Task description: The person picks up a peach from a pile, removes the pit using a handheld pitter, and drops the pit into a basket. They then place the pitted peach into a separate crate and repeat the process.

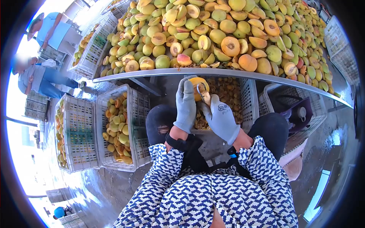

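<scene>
Where the peach half (198, 84) sits, just below the metal table edge (228, 73), the gloved left hand (185, 104) is wrapped around it. Gloved right hand (221, 118) grips a looped pitting tool (202, 92) against the fruit. Crate of pits (246, 99) beneath; heaped peaches (228, 34) above.

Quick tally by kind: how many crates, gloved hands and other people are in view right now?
White plastic crates with peach halves, at the person's left: 2
Crate under the hands: 1
Gloved hands: 2, left hand holding a peach half, right hand working a tool at it
Other people: 2
Total: 7
</scene>
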Available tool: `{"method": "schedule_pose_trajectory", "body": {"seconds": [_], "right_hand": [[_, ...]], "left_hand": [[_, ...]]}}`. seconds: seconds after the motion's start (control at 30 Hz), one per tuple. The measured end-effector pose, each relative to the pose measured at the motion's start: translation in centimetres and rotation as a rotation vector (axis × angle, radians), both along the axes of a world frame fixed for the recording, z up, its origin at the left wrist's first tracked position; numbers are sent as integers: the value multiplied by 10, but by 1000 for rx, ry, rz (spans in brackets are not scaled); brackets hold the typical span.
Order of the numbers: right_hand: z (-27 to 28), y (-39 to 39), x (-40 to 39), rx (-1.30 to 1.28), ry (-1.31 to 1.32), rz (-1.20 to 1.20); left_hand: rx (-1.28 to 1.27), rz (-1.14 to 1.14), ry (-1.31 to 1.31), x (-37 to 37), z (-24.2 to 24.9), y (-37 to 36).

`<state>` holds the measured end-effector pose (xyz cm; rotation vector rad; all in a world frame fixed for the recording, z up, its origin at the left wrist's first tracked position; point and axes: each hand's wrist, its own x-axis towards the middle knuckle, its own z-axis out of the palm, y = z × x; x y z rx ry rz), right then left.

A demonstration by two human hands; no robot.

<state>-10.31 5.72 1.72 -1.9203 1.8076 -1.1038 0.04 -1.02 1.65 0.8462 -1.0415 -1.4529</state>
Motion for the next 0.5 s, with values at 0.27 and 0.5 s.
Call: {"method": "schedule_pose_trajectory", "body": {"seconds": [0.27, 0.5], "right_hand": [[-7, 3, 4, 28, -218, 131], [41, 3, -13, 780, -907, 380]], "left_hand": [[-191, 61, -187, 3, -2, 1], [-181, -18, -237, 11, 5, 4]]}}
